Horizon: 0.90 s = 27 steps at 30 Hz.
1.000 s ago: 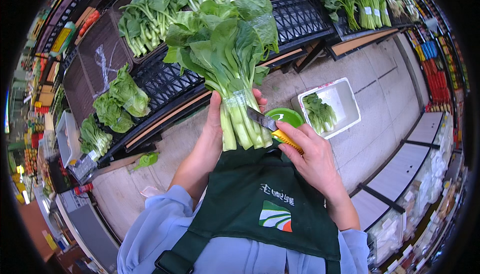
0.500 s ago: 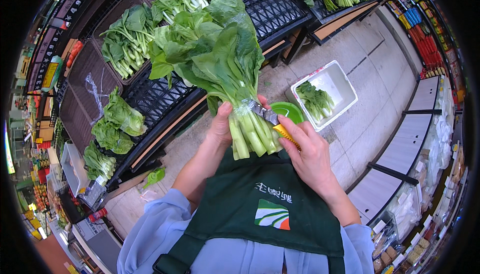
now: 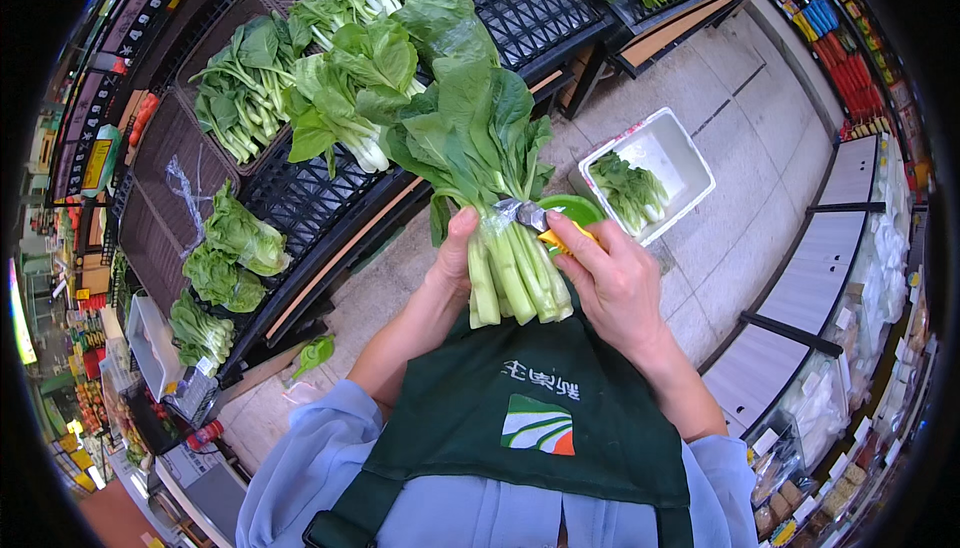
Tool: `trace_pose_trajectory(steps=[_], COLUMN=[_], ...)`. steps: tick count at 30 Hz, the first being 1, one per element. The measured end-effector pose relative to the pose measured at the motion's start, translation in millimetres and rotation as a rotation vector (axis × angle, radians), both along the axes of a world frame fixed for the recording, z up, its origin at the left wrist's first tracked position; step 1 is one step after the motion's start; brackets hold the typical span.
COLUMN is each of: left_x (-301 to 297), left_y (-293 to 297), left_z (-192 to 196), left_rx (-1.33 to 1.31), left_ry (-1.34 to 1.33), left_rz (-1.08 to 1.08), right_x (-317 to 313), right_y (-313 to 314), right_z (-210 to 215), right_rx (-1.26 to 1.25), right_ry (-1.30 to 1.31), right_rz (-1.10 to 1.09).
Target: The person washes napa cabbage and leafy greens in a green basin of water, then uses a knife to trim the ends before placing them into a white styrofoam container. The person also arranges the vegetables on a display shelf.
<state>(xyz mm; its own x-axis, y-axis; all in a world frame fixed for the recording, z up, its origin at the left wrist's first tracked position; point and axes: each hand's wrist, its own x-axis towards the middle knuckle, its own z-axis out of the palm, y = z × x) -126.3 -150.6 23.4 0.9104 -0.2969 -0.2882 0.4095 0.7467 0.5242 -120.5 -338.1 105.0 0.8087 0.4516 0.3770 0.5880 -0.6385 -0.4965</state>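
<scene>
A bunch of leafy greens [image 3: 515,263] hangs in front of my apron, its pale stems toward me and its broad leaves pointing away. Clear tape [image 3: 492,220] wraps the stems just below the leaves. My left hand [image 3: 452,253] is closed around the left side of the stems, its thumb in front. In my right hand [image 3: 612,288] is a utility knife [image 3: 560,232] with a yellow handle and a metal front end. That metal end lies against the tape at the right side of the bunch; the blade's tip is hard to make out.
Beyond my hands, a black display rack [image 3: 320,183] holds several bunches of greens [image 3: 245,88] and lettuces [image 3: 245,233]. A white bin [image 3: 690,163] with greens inside stands on the tiled floor, beside a green basin [image 3: 575,210]. Low grey cabinets [image 3: 765,368] line the right.
The bunch has swung slightly to the right, away from the greens on the rack. The knife has turned, with its metal end now more level across the tape.
</scene>
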Motion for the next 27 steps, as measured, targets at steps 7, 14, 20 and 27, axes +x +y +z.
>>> trace_pose_trajectory(steps=[7, 14, 20, 27], left_x=[5.0, 4.2, 26.0, 37.2], left_y=[4.2, 22.7, -11.9, -28.7], left_z=[-20.1, -24.2, 3.8, -12.3], left_rx=[-0.134, -0.314, 0.067, 0.077], left_ry=[0.051, 0.051, -0.126, -0.111], left_rz=[-0.065, -0.112, -0.016, 0.098], right_x=[13.4, 37.3, 43.4, 51.8], right_y=[-22.2, -82.2, -4.3, 7.7], right_z=[-3.5, 12.1, 15.0, 5.9], right_rx=[-0.186, 0.121, 0.380, 0.296], right_ry=[-0.185, 0.039, 0.572, 0.377], right_rz=[0.000, -0.330, -0.123, -0.177])
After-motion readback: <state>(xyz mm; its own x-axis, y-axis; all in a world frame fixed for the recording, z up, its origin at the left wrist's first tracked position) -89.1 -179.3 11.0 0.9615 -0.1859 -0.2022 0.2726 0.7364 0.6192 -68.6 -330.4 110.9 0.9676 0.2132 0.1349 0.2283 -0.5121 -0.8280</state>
